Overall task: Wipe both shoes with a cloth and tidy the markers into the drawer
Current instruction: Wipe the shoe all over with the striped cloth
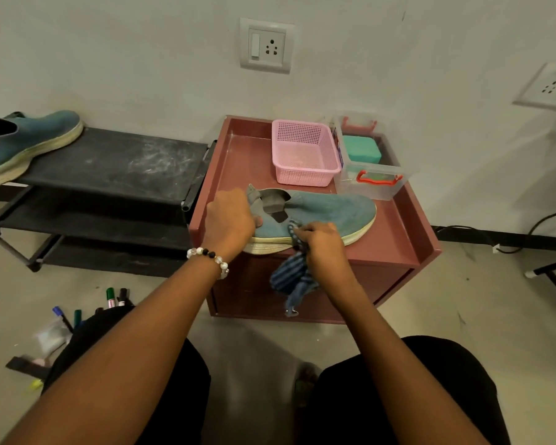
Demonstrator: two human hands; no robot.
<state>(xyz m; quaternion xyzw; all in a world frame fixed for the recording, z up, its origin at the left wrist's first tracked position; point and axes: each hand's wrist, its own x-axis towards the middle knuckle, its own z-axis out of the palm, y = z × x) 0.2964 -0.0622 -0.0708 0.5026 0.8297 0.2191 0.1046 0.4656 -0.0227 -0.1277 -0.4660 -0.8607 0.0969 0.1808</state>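
A blue knit shoe (pixel 331 211) with a pale sole lies on its side on top of the maroon cabinet (pixel 392 239), toe to the right. My left hand (pixel 228 220) grips its heel and collar. My right hand (pixel 321 244) holds a blue striped cloth (pixel 291 279) pressed against the shoe's side near the sole; the rest of the cloth hangs down over the cabinet front. The second blue shoe (pixel 23 142) rests on the top shelf of the black rack (pixel 119 162) at left. Several markers (pixel 111 298) lie on the floor at lower left, partly hidden by my left arm.
A pink mesh basket (pixel 305 152) and a clear lidded box (pixel 369 168) with red clips stand at the back of the cabinet top. Wall sockets sit above. A black cable (pixel 546 220) runs along the floor at right. My knees fill the bottom of the view.
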